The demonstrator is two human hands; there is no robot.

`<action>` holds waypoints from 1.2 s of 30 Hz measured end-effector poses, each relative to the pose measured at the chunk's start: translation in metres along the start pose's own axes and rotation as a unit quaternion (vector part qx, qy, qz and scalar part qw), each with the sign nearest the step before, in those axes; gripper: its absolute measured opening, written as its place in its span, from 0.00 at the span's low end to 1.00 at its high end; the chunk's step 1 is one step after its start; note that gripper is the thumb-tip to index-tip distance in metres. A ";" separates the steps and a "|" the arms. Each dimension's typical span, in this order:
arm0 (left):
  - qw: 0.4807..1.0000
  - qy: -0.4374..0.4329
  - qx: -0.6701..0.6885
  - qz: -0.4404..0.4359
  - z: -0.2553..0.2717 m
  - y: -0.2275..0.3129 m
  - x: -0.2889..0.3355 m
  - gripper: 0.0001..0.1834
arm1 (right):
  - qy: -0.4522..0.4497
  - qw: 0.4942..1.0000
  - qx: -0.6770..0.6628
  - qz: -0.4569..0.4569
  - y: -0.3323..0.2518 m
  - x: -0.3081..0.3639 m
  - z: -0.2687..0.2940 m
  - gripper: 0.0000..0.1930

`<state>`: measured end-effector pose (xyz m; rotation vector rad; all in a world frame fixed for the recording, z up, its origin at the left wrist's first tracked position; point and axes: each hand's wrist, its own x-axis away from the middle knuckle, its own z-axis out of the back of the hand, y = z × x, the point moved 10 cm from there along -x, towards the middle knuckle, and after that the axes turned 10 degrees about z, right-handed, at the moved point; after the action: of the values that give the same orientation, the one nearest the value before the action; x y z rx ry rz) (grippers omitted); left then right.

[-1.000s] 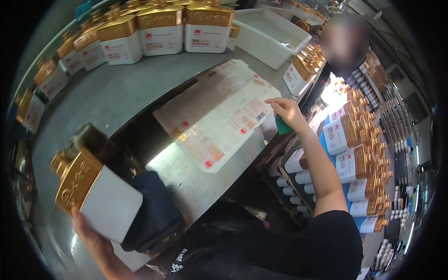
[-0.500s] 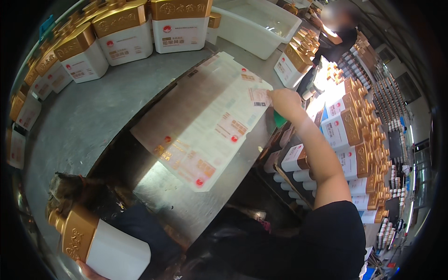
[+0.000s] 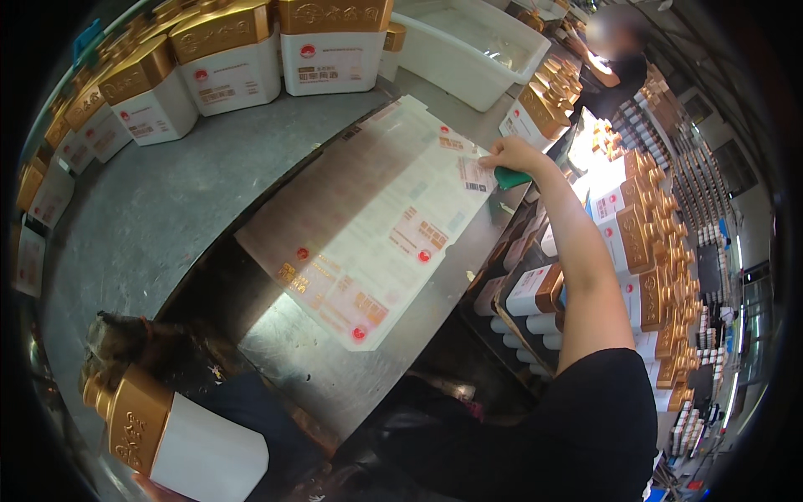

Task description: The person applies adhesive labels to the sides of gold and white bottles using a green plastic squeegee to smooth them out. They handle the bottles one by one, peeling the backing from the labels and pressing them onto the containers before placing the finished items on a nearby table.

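Note:
At the lower left my left hand (image 3: 149, 485), mostly hidden, is closed round a bottle (image 3: 209, 448) with a white body and an embossed gold top. The bottle lies tilted, its gold neck toward the left and its plain white face up. My right hand (image 3: 514, 159) pinches the edge of a clear printed label (image 3: 474, 173) at the right side of a pale label sheet (image 3: 401, 192). Tucked in that same hand is a flat green piece (image 3: 510, 177), probably a scraper. The sheet, with red and gold prints, lies slanted on the metal table (image 3: 226, 167).
Labelled white-and-gold bottles (image 3: 226, 75) line the far left edge. A white plastic tub (image 3: 468, 54) stands at the back. Stacked bottles (image 3: 619, 234) fill the right beyond my arm. Another person (image 3: 615, 75) works at the far right. A dark lump (image 3: 117, 335) sits near the held bottle.
My right hand has shifted slightly to the right and up, pulling the label's edge out a little. The green piece has turned more level. The held bottle has barely moved.

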<state>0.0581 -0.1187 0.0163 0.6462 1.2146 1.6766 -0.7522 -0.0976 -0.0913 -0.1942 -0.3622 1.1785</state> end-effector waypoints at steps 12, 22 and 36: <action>0.928 -0.114 -0.146 -0.322 -0.027 0.080 0.051 0.21 | 0.241 0.875 0.411 -0.090 -0.050 0.077 0.086 0.08; 0.973 -0.208 0.009 -0.099 -0.027 0.010 0.057 0.63 | -0.053 0.883 -0.349 0.309 -0.519 0.200 0.007 0.06; 0.964 -0.196 -0.116 -0.138 -0.021 0.049 0.065 0.28 | 0.092 0.886 -0.112 0.441 -0.567 0.214 -0.039 0.08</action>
<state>-0.0050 -0.0730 0.0476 0.5970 0.7708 1.3499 -0.1758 -0.1098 0.1000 -0.7238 -0.2364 1.9987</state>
